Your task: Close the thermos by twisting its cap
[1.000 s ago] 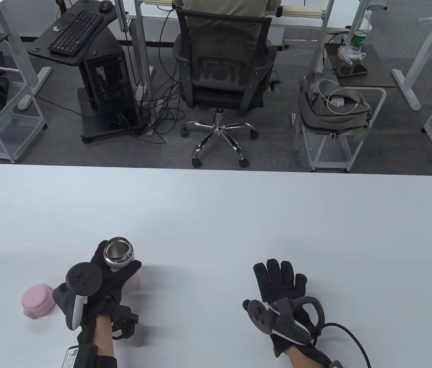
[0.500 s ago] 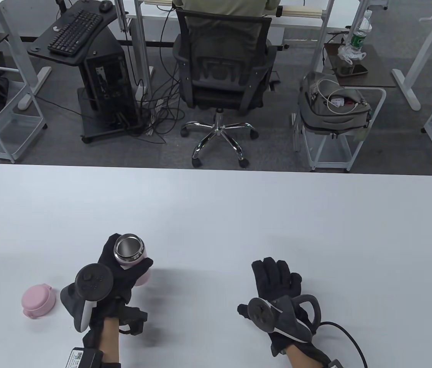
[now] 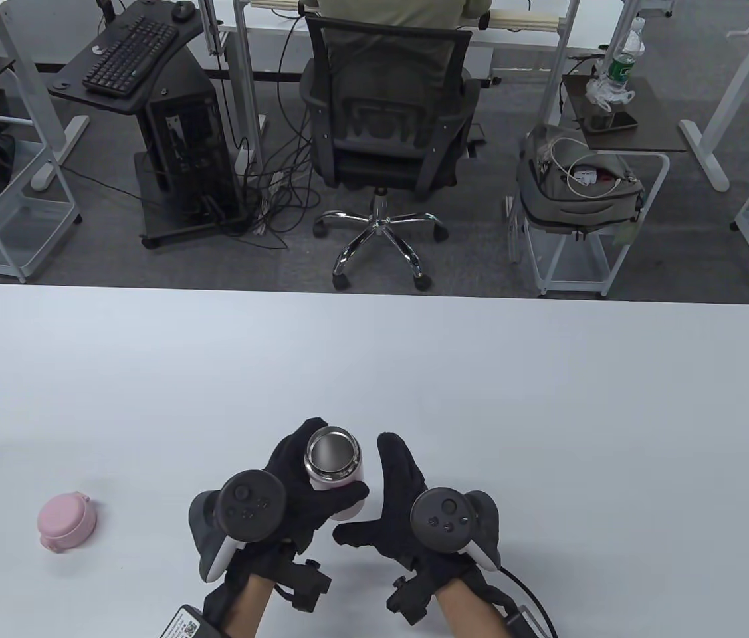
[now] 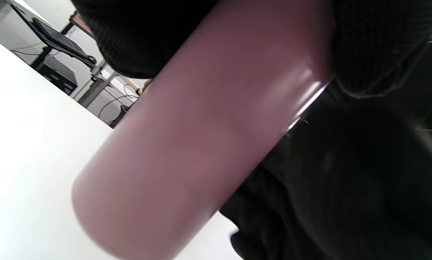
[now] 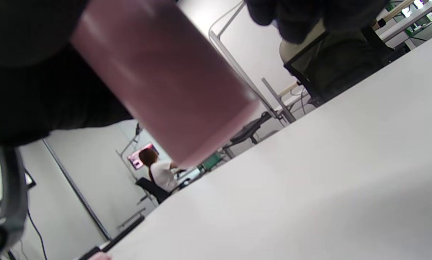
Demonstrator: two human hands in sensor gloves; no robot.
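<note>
Moved since the earlier frame: left hand (image 3: 294,485) carried the open pink thermos (image 3: 334,465) rightward to the table's (image 3: 547,399) near-edge middle; right hand (image 3: 401,518) came beside it, fingers spread, not gripping.

Table view: white table; pink cap (image 3: 65,522) near the left edge; office chair (image 3: 384,113) beyond.

Left wrist view: fingers (image 4: 147,39) wrap the thermos (image 4: 201,137); mouth cut off.

Right wrist view: thermos base (image 5: 172,86) above the table (image 5: 310,180), blurred.

Cap (image 3: 66,522) sits alone at left; thermos (image 3: 335,468) boxed between both hands.
</note>
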